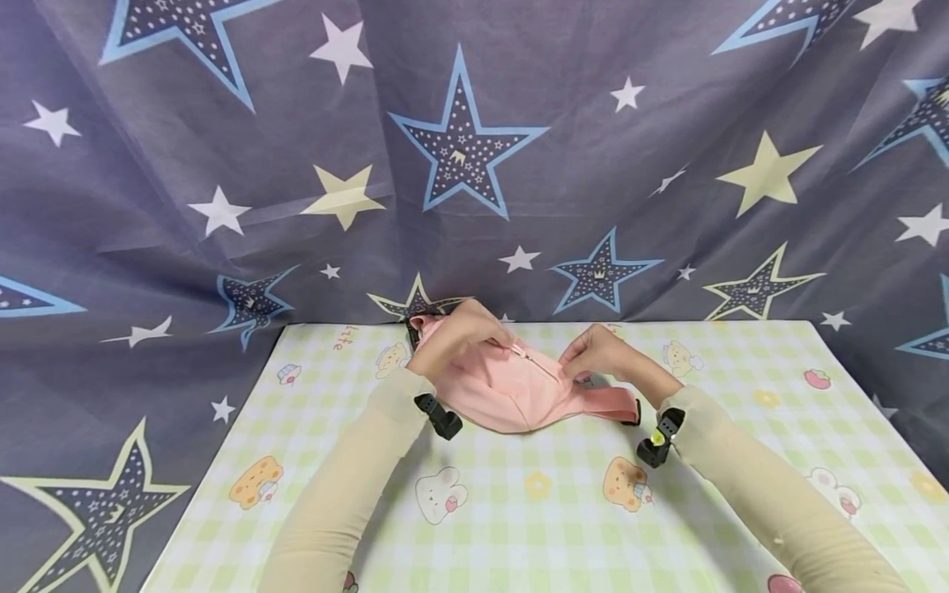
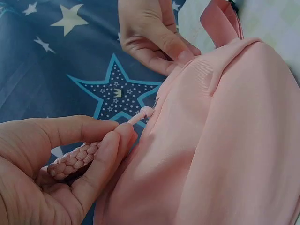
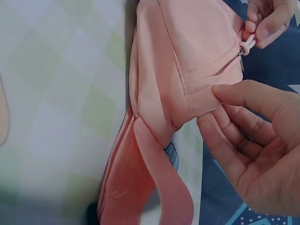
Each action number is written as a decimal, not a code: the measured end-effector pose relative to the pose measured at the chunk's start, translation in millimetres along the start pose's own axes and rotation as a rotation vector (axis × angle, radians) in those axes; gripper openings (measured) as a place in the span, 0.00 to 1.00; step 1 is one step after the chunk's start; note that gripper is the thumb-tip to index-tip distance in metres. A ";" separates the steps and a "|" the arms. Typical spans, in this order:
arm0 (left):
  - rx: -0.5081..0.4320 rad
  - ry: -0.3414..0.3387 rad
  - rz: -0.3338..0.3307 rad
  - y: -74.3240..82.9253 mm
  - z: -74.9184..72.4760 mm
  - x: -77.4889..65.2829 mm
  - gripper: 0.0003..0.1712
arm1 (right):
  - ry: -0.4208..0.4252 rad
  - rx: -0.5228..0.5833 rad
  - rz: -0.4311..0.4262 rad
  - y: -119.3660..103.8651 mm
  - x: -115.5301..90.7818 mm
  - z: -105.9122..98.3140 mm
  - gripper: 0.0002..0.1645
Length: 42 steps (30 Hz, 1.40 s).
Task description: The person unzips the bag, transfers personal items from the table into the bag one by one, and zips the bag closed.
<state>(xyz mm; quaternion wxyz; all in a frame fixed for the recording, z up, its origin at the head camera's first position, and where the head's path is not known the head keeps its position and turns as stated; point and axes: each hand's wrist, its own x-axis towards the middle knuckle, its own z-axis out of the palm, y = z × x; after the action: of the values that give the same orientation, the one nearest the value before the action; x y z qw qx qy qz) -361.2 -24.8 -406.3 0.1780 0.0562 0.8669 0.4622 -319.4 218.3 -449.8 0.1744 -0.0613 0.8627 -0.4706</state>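
A pink waist bag [image 1: 504, 399] lies on the table near its back edge. In the left wrist view, my left hand [image 2: 51, 164] pinches the zipper pull [image 2: 136, 117], a pink cord with a braided part [image 2: 77, 159] inside the palm. Where that cord meets the bag, the small metal slider [image 3: 240, 52] shows in the right wrist view. My right hand [image 3: 253, 136] pinches the fabric at the bag's right end, thumb and fingers on either side of it. From that end a wide pink strap [image 3: 173, 192] loops out over the table.
The table [image 1: 519, 527] wears a green-and-white checked cover with printed bears and rabbits. Right behind it hangs a dark curtain [image 1: 460, 255] with stars. A black buckle [image 1: 413, 331] sits at the bag's left end. Each wrist carries a black camera [image 1: 439, 416].
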 end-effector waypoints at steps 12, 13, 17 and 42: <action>-0.203 -0.119 -0.071 4.9 -7.8 0.3 0.11 | 0.002 0.006 0.024 1.1 -0.3 0.5 0.13; -0.206 -0.117 -0.077 5.5 -8.9 0.8 0.11 | 0.005 0.006 0.027 1.0 -0.1 0.5 0.13; -0.201 -0.120 -0.092 6.6 -12.5 3.3 0.12 | 0.018 0.002 0.037 -0.3 0.3 1.2 0.12; -0.358 -0.016 -0.121 -12.2 -36.8 9.1 0.08 | 0.018 0.001 0.057 0.7 -0.3 3.5 0.11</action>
<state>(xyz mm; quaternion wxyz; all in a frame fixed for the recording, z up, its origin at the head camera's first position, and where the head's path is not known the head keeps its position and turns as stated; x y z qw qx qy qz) -382.1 -58.1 -399.9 0.2196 -0.0249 0.7711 0.5971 -317.8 216.0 -452.0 0.1799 -0.0322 0.8654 -0.4665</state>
